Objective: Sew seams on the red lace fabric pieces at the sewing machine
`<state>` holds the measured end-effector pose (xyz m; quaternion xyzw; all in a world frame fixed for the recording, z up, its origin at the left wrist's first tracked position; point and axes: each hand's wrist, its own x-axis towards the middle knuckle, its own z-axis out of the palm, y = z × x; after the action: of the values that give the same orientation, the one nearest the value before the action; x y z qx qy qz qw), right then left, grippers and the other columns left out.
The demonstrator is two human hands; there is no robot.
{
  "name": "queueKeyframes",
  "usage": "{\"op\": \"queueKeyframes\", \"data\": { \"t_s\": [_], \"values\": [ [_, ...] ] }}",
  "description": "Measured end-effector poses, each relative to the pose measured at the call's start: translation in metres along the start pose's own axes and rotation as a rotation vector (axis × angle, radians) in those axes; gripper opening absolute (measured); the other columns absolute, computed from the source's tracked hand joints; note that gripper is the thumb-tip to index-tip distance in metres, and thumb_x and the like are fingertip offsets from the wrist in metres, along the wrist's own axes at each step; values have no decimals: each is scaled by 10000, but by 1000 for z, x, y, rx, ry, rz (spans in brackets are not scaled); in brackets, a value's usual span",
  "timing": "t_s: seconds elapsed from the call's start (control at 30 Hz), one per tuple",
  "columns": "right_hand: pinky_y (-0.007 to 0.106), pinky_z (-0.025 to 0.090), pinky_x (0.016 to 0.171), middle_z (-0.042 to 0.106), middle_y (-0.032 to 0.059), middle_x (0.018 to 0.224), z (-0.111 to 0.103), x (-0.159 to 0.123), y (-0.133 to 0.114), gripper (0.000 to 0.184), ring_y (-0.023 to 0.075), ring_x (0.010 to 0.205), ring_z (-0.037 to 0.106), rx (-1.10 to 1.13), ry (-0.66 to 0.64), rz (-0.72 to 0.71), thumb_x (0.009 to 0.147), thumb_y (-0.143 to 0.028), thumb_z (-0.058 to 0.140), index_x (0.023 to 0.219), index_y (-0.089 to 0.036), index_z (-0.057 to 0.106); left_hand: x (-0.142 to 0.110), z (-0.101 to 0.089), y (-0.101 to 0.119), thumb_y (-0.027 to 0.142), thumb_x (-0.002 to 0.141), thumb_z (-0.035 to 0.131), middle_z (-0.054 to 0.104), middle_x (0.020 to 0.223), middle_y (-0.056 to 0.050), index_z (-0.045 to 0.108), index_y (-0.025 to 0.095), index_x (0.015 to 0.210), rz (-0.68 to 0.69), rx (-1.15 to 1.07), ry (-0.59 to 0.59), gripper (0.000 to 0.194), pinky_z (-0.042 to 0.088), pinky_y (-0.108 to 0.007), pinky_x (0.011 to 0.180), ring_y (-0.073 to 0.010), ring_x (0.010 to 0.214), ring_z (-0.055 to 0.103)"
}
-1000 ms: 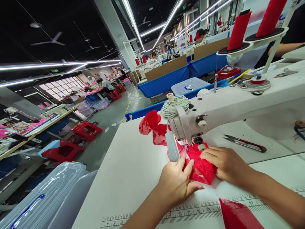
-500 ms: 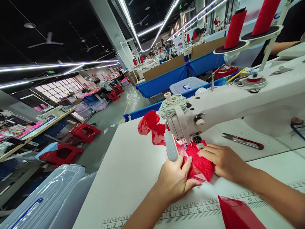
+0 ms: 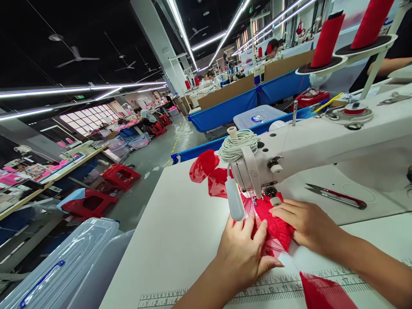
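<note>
Red lace and sheer fabric [image 3: 276, 227] lies under the presser foot of a white sewing machine [image 3: 309, 148]. My left hand [image 3: 243, 246] rests on the sheer part at the near left of the needle, fingers spread and thumb stretched out to the right. On the other side, my right hand [image 3: 309, 223] has its fingers curled onto the lace edge, pinching it close to the machine head; the fingertips are partly hidden. More sheer red fabric [image 3: 204, 167] lies behind the machine head. A separate red piece [image 3: 325, 292] sits at the table's front edge.
Thread snips [image 3: 336, 196] lie on the machine bed at right. A grey lamp [image 3: 234, 199] hangs by the needle. Printed ruler marks [image 3: 257, 294] run along the front of the white table [image 3: 167, 231]. Red thread cones [image 3: 327, 40] stand above. A clear lidded box [image 3: 74, 257] is at left.
My left hand has slid slightly toward me on the fabric, its fingers spread wider. My right hand stays on the lace. The view has shifted a little.
</note>
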<state>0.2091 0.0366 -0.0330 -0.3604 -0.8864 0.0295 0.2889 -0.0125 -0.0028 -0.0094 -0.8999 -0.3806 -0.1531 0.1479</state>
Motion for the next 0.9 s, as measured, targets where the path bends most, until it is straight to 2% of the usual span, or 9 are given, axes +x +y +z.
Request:
{"op": "queueKeyframes", "data": {
  "t_s": [0.17, 0.3, 0.43, 0.6, 0.67, 0.73, 0.83, 0.9],
  "values": [
    [291, 460, 704, 671, 36, 821, -3, 3, 0, 470, 212, 848, 606, -6, -9, -7, 605, 52, 424, 929, -219, 630, 0, 0, -2, 710, 908, 282, 662, 1139, -139, 630, 177, 1198, 6, 24, -33, 699, 482, -480, 880, -293, 927, 638],
    [302, 472, 722, 670, 34, 811, -2, 3, 1, 501, 213, 848, 602, -27, 4, -14, 572, 72, 401, 915, -212, 631, 0, 1, -4, 719, 892, 334, 628, 1219, -159, 612, 171, 1231, 4, 59, -53, 702, 438, -539, 952, -319, 1019, 617],
    [338, 496, 716, 690, 67, 904, 1, 4, 3, 509, 240, 902, 601, -60, 36, -33, 570, 71, 377, 924, -185, 638, 2, 1, -5, 721, 883, 362, 587, 1284, -187, 588, 157, 1262, -8, 87, -93, 716, 399, -585, 980, -345, 1058, 602],
    [353, 510, 718, 692, 90, 976, 3, 5, 4, 520, 253, 941, 594, -63, 51, -32, 574, 70, 382, 956, -167, 641, 4, 0, -5, 704, 884, 395, 584, 1261, -197, 578, 139, 1255, -11, 64, -59, 700, 463, -495, 893, -347, 1145, 546],
    [353, 509, 727, 690, 90, 980, 4, 5, 4, 519, 248, 932, 590, -55, 32, -23, 581, 66, 392, 974, -167, 638, 6, -2, -2, 682, 859, 466, 624, 1141, -179, 590, 126, 1220, -3, 29, -43, 674, 494, -424, 774, -320, 1036, 584],
    [362, 506, 727, 690, 95, 984, 3, 4, 4, 487, 251, 921, 586, -56, 15, -24, 610, 47, 416, 993, -161, 633, 9, -2, 2, 593, 828, 558, 640, 938, -119, 638, 130, 1085, 22, -14, -12, 536, 475, -364, 646, -259, 825, 595],
    [374, 495, 735, 692, 95, 1007, 1, 2, 3, 484, 253, 903, 587, -99, 33, -44, 640, 3, 462, 1068, -163, 616, 12, 3, 7, 255, 828, 588, 555, 693, -27, 615, 164, 757, 64, 7, 142, 118, 373, -292, 519, -165, 590, 488],
    [367, 483, 738, 691, 91, 1048, 0, -1, 0, 524, 247, 911, 600, -139, 66, -70, 652, -13, 479, 1136, -177, 593, 13, 7, 9, 57, 822, 515, 506, 626, -5, 541, 170, 641, 91, 33, 233, 216, 313, -266, 479, -136, 539, 441]
  ]
}}
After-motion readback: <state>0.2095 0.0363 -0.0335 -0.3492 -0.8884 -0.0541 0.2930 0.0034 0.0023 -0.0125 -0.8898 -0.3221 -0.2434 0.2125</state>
